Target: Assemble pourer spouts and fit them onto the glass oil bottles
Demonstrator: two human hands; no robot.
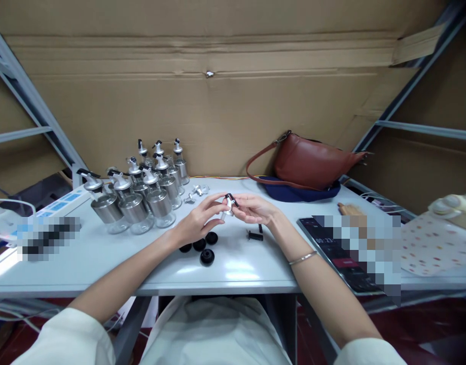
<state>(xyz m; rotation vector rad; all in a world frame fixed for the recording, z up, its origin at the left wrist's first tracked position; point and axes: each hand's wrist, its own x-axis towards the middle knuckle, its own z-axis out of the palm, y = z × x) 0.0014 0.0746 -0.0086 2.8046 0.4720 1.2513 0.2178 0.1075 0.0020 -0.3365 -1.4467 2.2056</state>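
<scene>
Both hands meet over the middle of the table around a silver pour spout with a black flip lid [229, 204]. My left hand [203, 219] pinches the spout's silver body from the left, fingers closed. From the right, my right hand [254, 208] closes its fingers at the black lid. Below my left hand lie several round black stoppers [207, 257], one partly covered by the hand. Small black lid pieces [255, 235] rest under my right hand. Loose silver spout parts [198, 191] lie behind the left hand.
Several glass-and-steel oil bottles [132, 207] with spouts stand at the left. A power strip [61, 208] lies beyond them. A brown bag [312, 161] sits on dark blue cloth at the back right. A tablet [331, 253] showing a timer and a brush [350, 210] lie at right.
</scene>
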